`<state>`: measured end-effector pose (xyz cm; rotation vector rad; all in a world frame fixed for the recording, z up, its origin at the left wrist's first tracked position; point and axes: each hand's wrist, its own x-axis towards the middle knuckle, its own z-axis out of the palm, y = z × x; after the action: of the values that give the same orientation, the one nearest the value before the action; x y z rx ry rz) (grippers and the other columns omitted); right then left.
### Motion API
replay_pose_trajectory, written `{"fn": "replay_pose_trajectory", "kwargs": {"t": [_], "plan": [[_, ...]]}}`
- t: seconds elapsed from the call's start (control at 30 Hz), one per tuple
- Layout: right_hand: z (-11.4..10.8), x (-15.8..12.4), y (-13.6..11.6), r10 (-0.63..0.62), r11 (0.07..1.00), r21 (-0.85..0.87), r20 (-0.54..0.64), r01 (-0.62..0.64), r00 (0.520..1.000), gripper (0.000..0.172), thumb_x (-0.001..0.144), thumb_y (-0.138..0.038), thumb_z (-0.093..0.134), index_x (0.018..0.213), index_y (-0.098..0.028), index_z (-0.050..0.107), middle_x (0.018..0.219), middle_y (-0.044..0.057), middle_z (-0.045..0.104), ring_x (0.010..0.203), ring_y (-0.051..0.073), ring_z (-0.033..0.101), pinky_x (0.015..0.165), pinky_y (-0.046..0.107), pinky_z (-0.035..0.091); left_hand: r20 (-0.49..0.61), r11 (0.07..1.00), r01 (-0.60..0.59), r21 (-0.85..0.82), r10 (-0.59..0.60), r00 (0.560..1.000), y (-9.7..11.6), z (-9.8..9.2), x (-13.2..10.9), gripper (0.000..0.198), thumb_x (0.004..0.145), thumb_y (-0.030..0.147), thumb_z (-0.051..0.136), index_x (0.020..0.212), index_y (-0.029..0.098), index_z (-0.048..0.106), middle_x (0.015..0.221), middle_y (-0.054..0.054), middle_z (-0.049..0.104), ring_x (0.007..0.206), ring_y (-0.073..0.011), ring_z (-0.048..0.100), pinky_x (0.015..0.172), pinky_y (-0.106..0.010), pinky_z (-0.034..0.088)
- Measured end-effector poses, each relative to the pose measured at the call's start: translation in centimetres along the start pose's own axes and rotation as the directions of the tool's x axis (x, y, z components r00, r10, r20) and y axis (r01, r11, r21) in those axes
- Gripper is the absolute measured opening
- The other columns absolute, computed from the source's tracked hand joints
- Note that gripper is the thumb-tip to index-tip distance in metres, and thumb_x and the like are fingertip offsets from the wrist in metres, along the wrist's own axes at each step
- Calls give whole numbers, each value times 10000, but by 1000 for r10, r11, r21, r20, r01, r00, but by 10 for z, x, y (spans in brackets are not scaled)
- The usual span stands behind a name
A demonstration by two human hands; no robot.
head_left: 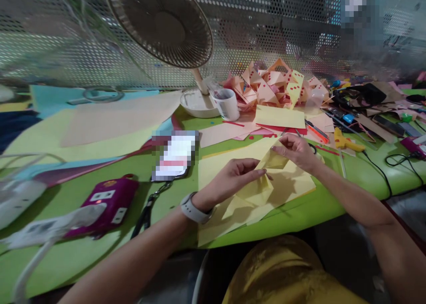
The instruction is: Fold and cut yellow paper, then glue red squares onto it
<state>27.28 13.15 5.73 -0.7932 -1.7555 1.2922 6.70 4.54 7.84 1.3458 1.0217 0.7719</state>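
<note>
Both hands grip one folded piece of yellow paper point(258, 189), held just above the table. My left hand point(238, 175), with a pale watch on the wrist, pinches its left side between thumb and fingers. At the upper right edge, my right hand point(294, 149) closes thumb and fingertips on the same paper. The piece is creased and partly standing open, with a hollow between its panels. Beneath it lie flat yellow sheets point(213, 166) on the green table. Some of the fingertips are hidden behind the paper.
A fan point(166, 26) and a white cup point(226, 105) stand at the back. Beside them is a heap of folded pink paper pieces point(266, 84). A yellow glue gun point(348, 140) with cord lies right; a phone point(176, 155) and a purple power strip point(108, 202) lie left.
</note>
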Motion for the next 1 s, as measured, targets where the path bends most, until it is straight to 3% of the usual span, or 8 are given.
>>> {"fn": "replay_pose_trajectory", "kwargs": {"t": [0.27, 0.53, 0.8, 1.0], "plan": [[0, -2, -6, 5, 1000, -18, 81, -4, 997, 377, 714, -493, 796, 790, -165, 625, 701, -6, 634, 602, 99, 569, 557, 228, 477, -65, 999, 38, 18, -36, 997, -6, 2, 3, 533, 834, 640, 619, 827, 129, 771, 678, -68, 721, 526, -135, 581, 478, -224, 429], [1, -4, -14, 52, 997, 48, 91, -57, 994, 354, 705, -479, 806, 750, -161, 658, 686, -15, 617, 596, 82, 537, 538, 208, 432, -68, 971, -101, 217, 118, 991, -9, 2, 5, 489, 879, 574, 587, 822, 128, 778, 749, -77, 749, 600, -147, 601, 542, -229, 473], [0, -3, -10, 123, 976, 165, 124, -142, 985, 377, 668, -486, 836, 771, -154, 689, 713, -4, 650, 627, 84, 570, 585, 209, 457, -56, 994, -64, 90, 69, 996, -10, 3, 5, 443, 815, 569, 672, 823, 138, 777, 794, -87, 758, 683, -186, 658, 604, -249, 512], [0, -3, -13, 111, 982, 138, 137, -130, 984, 364, 664, -474, 840, 761, -153, 698, 720, 3, 656, 641, 93, 571, 607, 227, 464, -82, 989, -73, 128, 84, 993, -11, 3, 5, 457, 823, 575, 660, 800, 135, 781, 747, -72, 745, 654, -186, 641, 565, -244, 493]]}}
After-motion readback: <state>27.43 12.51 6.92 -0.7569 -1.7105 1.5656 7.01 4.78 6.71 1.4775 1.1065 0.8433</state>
